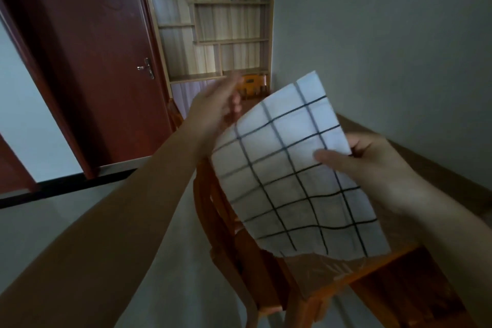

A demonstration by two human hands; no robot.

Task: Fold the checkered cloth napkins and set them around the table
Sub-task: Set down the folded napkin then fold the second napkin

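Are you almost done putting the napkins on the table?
Not nearly. One checkered napkin is held up in the air over the wooden table. The right hand has a grip on its right edge, and the left hand is at its upper left edge. It looks flat, perhaps partly folded. No napkin shows on the visible part of the table, so setting them around is still left.

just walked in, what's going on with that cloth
A person holds a checkered napkin up in the air over a wooden table. The right hand pinches its right edge, thumb on top. The left hand is at its upper left edge, blurred, so its grip is unclear. The napkin is not yet set down.
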